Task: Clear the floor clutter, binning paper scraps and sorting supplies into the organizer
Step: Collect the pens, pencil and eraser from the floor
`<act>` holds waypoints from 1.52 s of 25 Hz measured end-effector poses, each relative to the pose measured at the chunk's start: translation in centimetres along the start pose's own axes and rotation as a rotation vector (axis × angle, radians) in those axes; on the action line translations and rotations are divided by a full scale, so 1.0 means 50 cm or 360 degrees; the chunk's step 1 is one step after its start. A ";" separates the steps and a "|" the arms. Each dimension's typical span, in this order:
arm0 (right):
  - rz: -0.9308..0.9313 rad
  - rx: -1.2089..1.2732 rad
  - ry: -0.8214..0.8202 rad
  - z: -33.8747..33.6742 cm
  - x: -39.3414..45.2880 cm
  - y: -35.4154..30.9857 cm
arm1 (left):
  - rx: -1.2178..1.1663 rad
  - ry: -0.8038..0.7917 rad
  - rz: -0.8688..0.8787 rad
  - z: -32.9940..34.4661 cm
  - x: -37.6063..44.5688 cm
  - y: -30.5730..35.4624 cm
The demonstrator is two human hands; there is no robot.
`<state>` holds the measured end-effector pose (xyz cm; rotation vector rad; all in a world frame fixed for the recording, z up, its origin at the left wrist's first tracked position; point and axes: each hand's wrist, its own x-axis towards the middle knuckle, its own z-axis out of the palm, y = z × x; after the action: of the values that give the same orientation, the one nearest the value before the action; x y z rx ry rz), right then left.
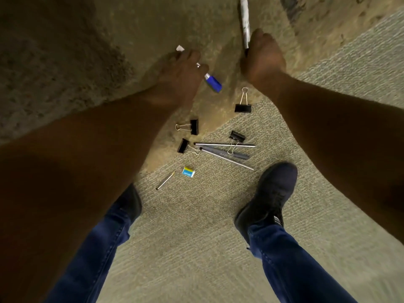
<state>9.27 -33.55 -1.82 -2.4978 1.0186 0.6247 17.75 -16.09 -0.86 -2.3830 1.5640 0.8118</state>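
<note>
— What did the right hand [263,56] have?
— It was curled tight around a rolled white paper [245,20]. The roll stuck up past the fingers.
— And the left hand [183,71]?
— It was down low over the carpet [196,226]. A little white paper scrap [180,48] peeked out by its fingertips. I could not tell if the fingers held it.
— Where were the other things?
— A blue stick with a silver end [213,82] lay just beside the left hand. Four black clips lay on the floor, one [243,104] near the right wrist. Thin sticks and a gray pen [225,152] lay crossed together. A small yellow and blue eraser [188,171] lay near a short pencil [165,180].
— Anything else?
— Two black shoes, one [269,197] close to the sticks.
</note>
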 end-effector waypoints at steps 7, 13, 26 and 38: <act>-0.0029 0.0441 0.0153 0.000 -0.033 0.038 | -0.0080 0.0068 -0.0151 0.024 -0.031 -0.024; -0.0095 0.0972 -0.0342 -0.081 -0.190 0.034 | -0.0983 0.0489 -0.0117 -0.048 -0.135 0.037; 0.0781 0.2046 -0.0624 -0.030 -0.316 0.001 | -0.2333 -0.0493 -0.0609 -0.056 -0.255 0.101; 0.2174 0.2504 -0.0658 0.239 -0.392 -0.024 | -0.2345 -0.0242 -0.1323 0.047 -0.313 0.077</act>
<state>-5.52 -15.94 -1.24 -0.1649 1.8215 0.2989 8.84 -4.37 6.04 -3.0701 -0.5271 2.1918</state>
